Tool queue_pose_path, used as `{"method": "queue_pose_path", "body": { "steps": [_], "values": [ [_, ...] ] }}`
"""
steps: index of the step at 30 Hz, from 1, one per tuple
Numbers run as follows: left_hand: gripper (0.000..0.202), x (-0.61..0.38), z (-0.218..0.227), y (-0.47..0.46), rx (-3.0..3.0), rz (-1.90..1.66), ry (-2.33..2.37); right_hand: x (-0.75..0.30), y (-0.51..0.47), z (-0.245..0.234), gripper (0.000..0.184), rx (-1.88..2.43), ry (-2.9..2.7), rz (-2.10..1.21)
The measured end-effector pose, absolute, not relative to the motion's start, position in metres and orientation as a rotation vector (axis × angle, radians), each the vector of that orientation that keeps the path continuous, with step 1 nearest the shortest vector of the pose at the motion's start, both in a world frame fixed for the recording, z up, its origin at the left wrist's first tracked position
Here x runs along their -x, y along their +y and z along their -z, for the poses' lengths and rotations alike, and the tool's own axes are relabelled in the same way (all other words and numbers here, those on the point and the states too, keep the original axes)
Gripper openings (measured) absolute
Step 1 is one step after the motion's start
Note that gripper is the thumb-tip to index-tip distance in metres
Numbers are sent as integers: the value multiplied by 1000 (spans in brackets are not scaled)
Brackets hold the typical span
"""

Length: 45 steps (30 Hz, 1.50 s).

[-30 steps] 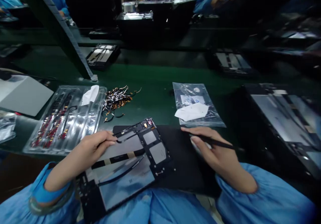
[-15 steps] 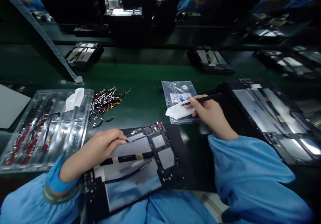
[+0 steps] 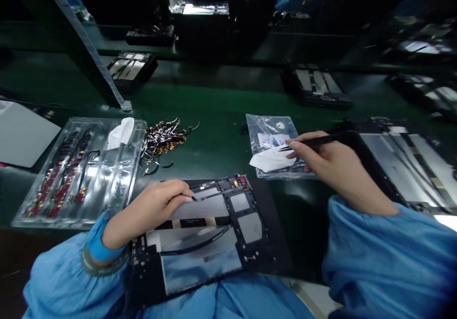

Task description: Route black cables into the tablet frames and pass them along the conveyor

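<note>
An opened tablet point(image 3: 200, 276) with bare battery cells and dark inner frame lies in front of me, tilted, near the bench edge. My left hand point(image 3: 157, 207) rests over its far left side, thumb and forefinger closed on the end of a thin black cable point(image 3: 210, 195). In my right hand point(image 3: 332, 162) is a pair of black tweezers point(image 3: 326, 139), pointing left. Their tips are over a white paper piece point(image 3: 269, 160), which lies on a clear plastic bag point(image 3: 252, 127) with a printed label. Whether the tips grip anything is too small to tell.
At left lies a clear ridged tray point(image 3: 117, 185) with dark and red cable parts and a white scrap. Beside it is a heap of small cables point(image 3: 162, 140). Another opened tablet point(image 3: 389, 157) is at right. Stacked tablets point(image 3: 317, 85) and a slanted post point(image 3: 85, 47) stand farther back.
The whole view has shifted, so things appear farther right. My right hand with the tweezers has drawn slightly right relative to the bag. My left hand stays at the same spot on the tablet.
</note>
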<state>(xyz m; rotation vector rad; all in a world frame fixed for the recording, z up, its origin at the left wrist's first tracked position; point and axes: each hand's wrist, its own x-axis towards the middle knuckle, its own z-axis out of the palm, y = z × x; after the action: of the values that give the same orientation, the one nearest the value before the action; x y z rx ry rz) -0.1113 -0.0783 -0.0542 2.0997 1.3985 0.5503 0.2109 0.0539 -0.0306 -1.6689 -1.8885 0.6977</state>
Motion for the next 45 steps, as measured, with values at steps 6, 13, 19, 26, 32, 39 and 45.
{"method": "queue_pose_path", "body": {
  "steps": [6,13,19,26,32,39,45],
  "values": [
    [18,115,56,-78,-2118,-616,1312,-219,80,48,17,1680,-1802,-1038],
    [17,115,59,-77,-2120,-623,1308,-218,85,44,13,1673,-1832,-1073],
    [16,112,55,-80,-2064,-590,1309,-211,54,17,22,1590,-1993,-654],
    [16,110,50,-80,-2065,-588,1289,-180,2,-18,9,726,-2297,-1223],
    [14,109,52,-80,-2079,-567,1295,-118,-2,17,9,795,-2203,-1473],
    [14,109,51,-81,-2027,-539,1278,-91,-6,49,9,575,-2329,-1029],
    [14,106,54,-82,-2019,-522,1291,-91,-11,45,17,559,-2506,-936]
  ]
}}
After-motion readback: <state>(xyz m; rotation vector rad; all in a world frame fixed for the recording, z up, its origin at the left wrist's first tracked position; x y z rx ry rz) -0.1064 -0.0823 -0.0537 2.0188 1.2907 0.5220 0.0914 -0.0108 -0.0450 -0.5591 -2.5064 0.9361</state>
